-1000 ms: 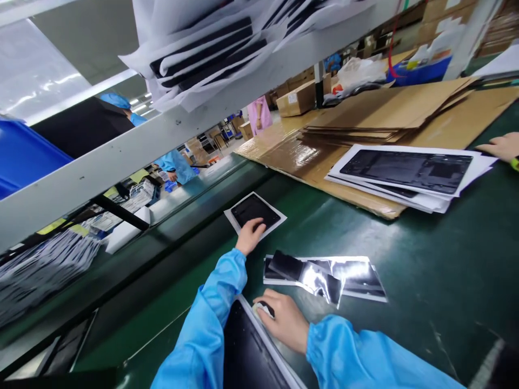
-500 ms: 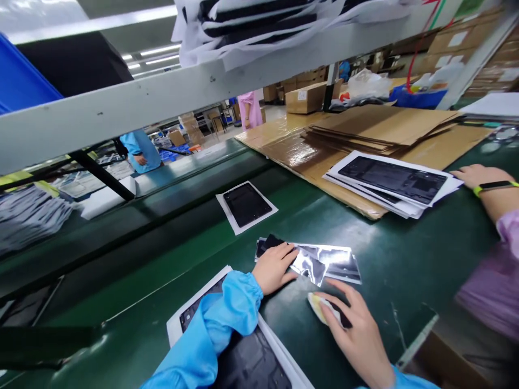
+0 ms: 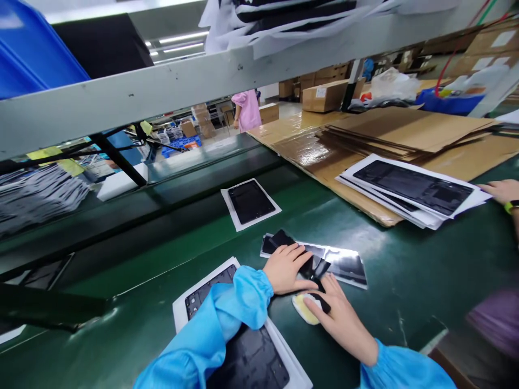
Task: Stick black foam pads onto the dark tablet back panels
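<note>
The left grip is lying palm down with its fingers spread, pressing over a dark film strip that is slanting beneath it across a glossy stack; the stack is reaching out to the right of the left grip and lying just beyond the right grip; the right grip is pinching a yellow-and-white pad between thumb and fingers, its fingertips meeting the strip's near end just right of the left grip; behind the left grip, on the wearer's side, dark panels with white sheets are lying partly under the blue left sleeve; ahead of the left grip and a little leftward, a single dark panel is resting on white paper on the green tabletop; far right of both grips, a stack of panels and paper is partly overlapping cardboard; at that stack's outer end, a co-worker's hand is reaching in from the edge.
</note>
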### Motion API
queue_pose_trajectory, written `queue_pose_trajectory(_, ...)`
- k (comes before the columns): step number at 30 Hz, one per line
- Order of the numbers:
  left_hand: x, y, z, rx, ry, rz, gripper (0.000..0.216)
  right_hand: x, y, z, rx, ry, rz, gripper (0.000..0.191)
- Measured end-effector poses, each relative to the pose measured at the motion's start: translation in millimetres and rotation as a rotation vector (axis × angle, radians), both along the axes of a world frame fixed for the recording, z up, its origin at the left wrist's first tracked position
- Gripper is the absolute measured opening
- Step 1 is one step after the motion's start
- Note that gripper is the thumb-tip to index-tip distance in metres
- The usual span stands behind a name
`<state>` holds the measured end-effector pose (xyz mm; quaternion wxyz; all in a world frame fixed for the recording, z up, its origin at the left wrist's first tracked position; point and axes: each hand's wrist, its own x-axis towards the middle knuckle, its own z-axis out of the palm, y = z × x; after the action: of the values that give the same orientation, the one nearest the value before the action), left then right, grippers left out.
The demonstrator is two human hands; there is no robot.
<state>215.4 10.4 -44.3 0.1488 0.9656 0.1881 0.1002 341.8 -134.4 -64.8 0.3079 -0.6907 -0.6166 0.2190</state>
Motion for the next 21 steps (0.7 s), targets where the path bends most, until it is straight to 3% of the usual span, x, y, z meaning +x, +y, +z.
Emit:
queue_pose_trajectory(3, 2, -5, 3.9, -0.038, -0.030, 0.027, 0.070, -4, 12, 5.8, -0.008, -0.021, 0.085, 0.036)
queue_pose_trajectory(6, 3, -11, 9.7, -0.103, -0.056, 0.090, 0.049, -7, 15, 11.1, -0.042, -0.040, 0.121, 0.037)
queue_pose_trajectory(9, 1, -12, 16.9, -0.196, -0.095, 0.144, 0.035, -6, 11, 13.9, -0.064, -0.065, 0.097, 0.040)
queue_pose_trajectory(15, -13, -2, 39.5, -0.319, -0.307, 0.222, 0.038, 18, -7, 3.3, -0.019, -0.091, -0.033, 0.047)
queue_pose_trajectory(18, -26, -3, 50.7, -0.238, -0.391, 0.268, 0.040, 33, -15, -2.5, 0.020, -0.070, -0.103, 0.048)
queue_pose_trajectory(21, -39, -14, 54.5, 0.021, -0.335, 0.210, 0.040, 36, -19, -3.7, 0.069, 0.110, -0.210, 0.043)
